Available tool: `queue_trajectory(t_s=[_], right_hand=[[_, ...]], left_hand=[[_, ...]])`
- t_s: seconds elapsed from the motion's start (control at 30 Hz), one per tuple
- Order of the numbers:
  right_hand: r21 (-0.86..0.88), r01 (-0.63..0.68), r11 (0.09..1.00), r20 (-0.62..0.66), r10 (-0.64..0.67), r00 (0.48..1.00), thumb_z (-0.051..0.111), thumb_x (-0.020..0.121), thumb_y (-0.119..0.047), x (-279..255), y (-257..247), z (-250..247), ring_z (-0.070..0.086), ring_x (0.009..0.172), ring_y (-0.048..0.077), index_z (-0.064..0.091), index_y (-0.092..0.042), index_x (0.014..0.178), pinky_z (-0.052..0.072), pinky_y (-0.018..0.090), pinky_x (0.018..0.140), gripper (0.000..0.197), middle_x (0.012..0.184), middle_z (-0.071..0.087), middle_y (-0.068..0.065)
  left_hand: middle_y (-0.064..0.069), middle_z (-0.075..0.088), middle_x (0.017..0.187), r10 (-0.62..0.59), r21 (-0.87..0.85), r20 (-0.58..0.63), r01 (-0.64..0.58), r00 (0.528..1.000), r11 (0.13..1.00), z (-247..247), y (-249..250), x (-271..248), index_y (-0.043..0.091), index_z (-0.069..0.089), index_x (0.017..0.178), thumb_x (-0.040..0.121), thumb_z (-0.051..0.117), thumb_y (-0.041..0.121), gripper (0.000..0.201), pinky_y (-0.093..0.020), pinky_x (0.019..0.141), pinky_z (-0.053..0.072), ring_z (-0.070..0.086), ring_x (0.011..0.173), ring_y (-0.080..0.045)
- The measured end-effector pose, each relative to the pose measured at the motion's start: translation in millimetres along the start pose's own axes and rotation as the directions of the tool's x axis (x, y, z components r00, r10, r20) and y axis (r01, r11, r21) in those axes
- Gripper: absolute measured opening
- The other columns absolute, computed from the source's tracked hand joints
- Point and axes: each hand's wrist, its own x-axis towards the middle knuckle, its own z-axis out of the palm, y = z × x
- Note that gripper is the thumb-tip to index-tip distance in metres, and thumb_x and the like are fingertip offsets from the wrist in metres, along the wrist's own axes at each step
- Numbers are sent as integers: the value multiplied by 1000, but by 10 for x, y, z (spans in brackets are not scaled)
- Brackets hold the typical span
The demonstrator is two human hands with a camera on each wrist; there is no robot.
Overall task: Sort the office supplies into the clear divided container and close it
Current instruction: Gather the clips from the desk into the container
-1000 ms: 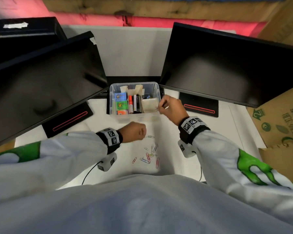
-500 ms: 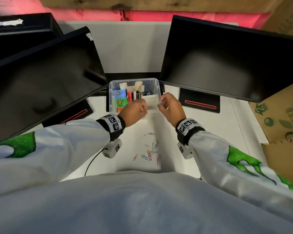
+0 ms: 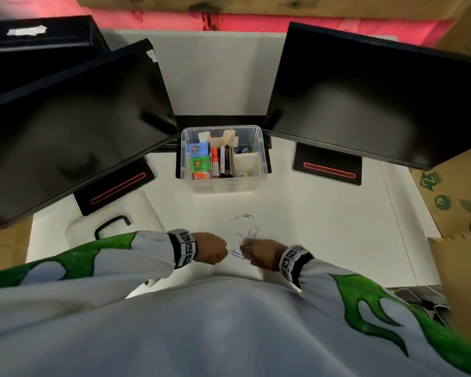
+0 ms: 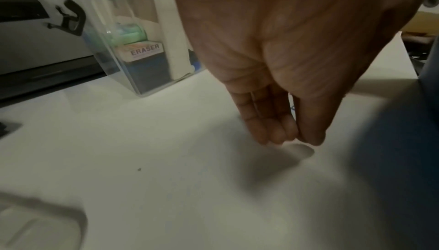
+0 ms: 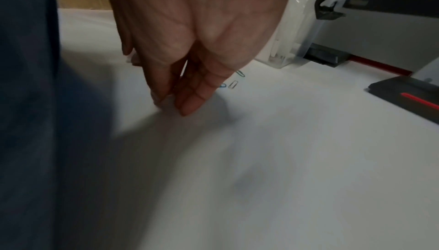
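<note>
Left hand (image 3: pixel 211 251): just left of the paper clips (image 3: pixel 247 234), low over the tabletop (image 3: pixel 324 227); grip bunched, fingertips (image 4: pixel 276 135) meeting the thumb at the surface. Whether a clip is caught between them cannot be told.
Paper clips: loose scatter on the tabletop, on the near side of the container (image 3: pixel 223 157) and well apart from it; the nearest lie between the two hands.
How they handle: judged very light, thin, stiff wire lying flat and smooth, so likely to slide away from a finger; best taken by pinching a rounded end, or dragged into a small heap first.
Container: clear, lid off, already holding erasers (image 4: pixel 142 51), markers (image 3: pixel 215 164) and a few clips; no lid identifiable.
Right hand (image 3: pixel 264 254): just right of the clips, grip pinched down at the surface, fingertips (image 5: pixel 187 106) closed together; contents cannot be told.
Hidden: the clips under both hands; both wrist views are blurred and dim; the container's far compartments are hard to make out.
</note>
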Motion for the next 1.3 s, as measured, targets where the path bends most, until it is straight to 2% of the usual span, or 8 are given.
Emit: queue_trajectory(t_s=[0.13,0.23,0.4,0.67,0.8,0.97,1.13,1.3], right_hand=[[83,55,995,-161,-41,986,49,91,-5,93,16,-226,51,121,33,52,-7,130,47,41,96,39,132,48,14],[145,-20,989,-346,70,936,56,93,-19,137,152,-346,48,123,31,53,-13,129,48,42,94,37,130,46,10],[260,-148,954,-275,220,936,76,72,-51,298,255,-272,27,136,33,16,-15,152,38,47,108,106,150,22,14],[-22,-102,995,-361,87,929,83,54,-56,361,-21,-17,43,112,28,42,-6,130,44,39,92,99,126,44,12],[30,-108,994,-379,111,919,81,69,-35,405,-63,43,44,116,32,41,0,131,45,41,94,82,130,43,17],[85,-67,994,-341,92,936,51,93,-8,372,-11,-9,51,114,36,48,1,124,45,43,93,32,126,48,20],[57,-57,997,-304,72,950,44,92,-1,340,87,-53,55,110,34,55,-3,114,46,41,92,24,119,54,17],[109,-72,991,-328,104,939,42,94,-5,234,225,-261,57,107,32,58,-2,109,43,36,87,22,116,58,18]], left_hand=[[-13,49,126,-4,-22,-149,0,989,1000,-80,-65,53,11,54,128,90,61,14,38,-37,93,43,52,113,-31],[-12,44,134,-50,-65,-226,36,973,997,-140,-182,75,12,48,135,90,62,16,48,-35,99,41,47,122,-29],[-12,37,135,-199,-125,-343,165,918,978,-147,-185,143,7,35,141,83,73,31,74,-41,91,50,48,118,-28],[-12,34,136,-341,-202,-340,286,877,937,-45,-58,295,7,23,146,60,88,40,113,-44,90,52,43,121,-29],[-13,35,132,-358,-189,-368,309,858,932,-17,-10,354,6,33,137,65,86,36,94,-41,81,52,47,115,-30],[-17,44,124,-370,-244,-382,294,847,924,-79,59,432,3,44,122,80,76,18,55,-41,78,48,59,99,-34],[-19,53,118,-353,-222,-299,295,886,929,-117,34,444,1,53,112,95,51,10,20,-42,79,45,61,101,-39],[-20,60,110,-356,-264,-226,295,907,918,-187,-19,370,-1,58,103,95,44,9,19,-38,76,45,62,98,-38]])
